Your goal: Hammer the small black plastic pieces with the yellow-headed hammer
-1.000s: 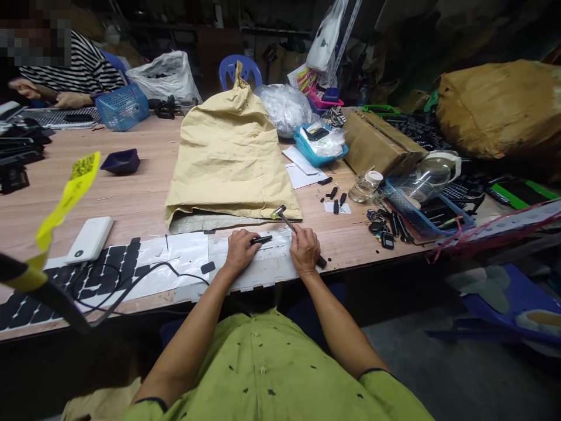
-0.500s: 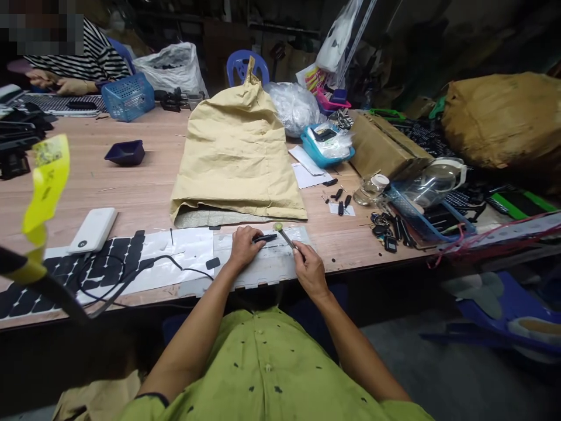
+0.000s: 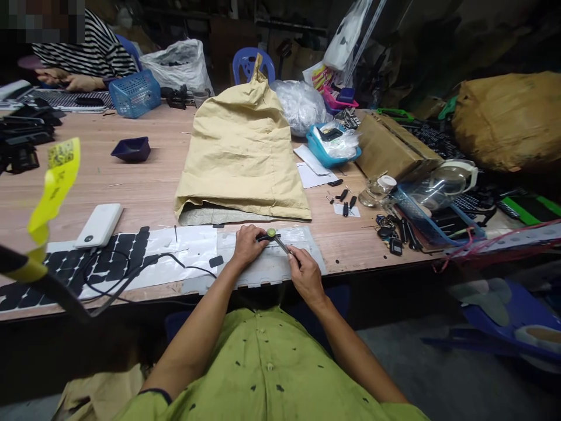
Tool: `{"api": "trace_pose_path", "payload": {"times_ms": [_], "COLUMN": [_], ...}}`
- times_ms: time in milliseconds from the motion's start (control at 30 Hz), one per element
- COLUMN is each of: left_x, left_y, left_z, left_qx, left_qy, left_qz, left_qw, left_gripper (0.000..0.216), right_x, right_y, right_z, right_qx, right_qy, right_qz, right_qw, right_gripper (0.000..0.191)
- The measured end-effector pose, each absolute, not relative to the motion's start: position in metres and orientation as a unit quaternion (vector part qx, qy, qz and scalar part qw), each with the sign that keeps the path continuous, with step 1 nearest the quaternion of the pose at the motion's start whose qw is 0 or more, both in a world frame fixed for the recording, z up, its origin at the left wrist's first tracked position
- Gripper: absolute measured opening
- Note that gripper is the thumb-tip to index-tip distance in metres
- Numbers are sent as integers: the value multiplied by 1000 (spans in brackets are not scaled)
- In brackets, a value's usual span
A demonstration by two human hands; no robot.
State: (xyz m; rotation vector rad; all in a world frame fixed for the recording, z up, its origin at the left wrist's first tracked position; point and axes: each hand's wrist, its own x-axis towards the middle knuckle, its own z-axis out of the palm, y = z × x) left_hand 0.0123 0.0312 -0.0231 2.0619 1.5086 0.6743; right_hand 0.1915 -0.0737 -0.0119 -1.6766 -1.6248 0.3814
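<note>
My left hand (image 3: 248, 245) rests on a whitish board (image 3: 249, 275) at the table's front edge, its fingers closed on a slim black plastic part (image 3: 262, 238). My right hand (image 3: 307, 276) is wrapped round the handle of a small hammer (image 3: 280, 241) with a round yellow-green head. That head lies over the black part, close to my left fingertips; whether it touches cannot be made out. Just beyond both hands spreads a beige cloth sack (image 3: 245, 169). A small black pad (image 3: 216, 261) lies left of my left wrist.
On the left are a white power bank (image 3: 99, 225) with a black cable and a dark tray (image 3: 131, 149). Small black parts (image 3: 346, 204), key fobs (image 3: 390, 234) and a blue basket (image 3: 429, 219) lie right. A co-worker's hands (image 3: 74, 80) are at the far left.
My right hand has swung the hammer head left and down onto or just over the black part. The left hand keeps its hold. The whole view has shifted slightly.
</note>
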Motion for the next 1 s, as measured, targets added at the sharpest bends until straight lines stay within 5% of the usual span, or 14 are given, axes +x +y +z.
{"api": "trace_pose_path", "payload": {"times_ms": [200, 667, 1000], "left_x": [14, 11, 5], "left_y": [30, 28, 30], "left_z": [-20, -20, -17], "left_qx": [747, 760, 764], "left_qy": [563, 548, 540], "left_qz": [240, 243, 238], "left_qw": [259, 252, 262], "left_gripper": [13, 12, 23], "right_x": [186, 214, 206], "right_y": [-69, -15, -12], "right_z": [-16, -43, -37], "right_qx": [-666, -757, -772], "right_qy": [-635, -571, -569], "right_qz": [141, -98, -93], "right_qw": [365, 302, 266], "right_gripper": [35, 33, 32]}}
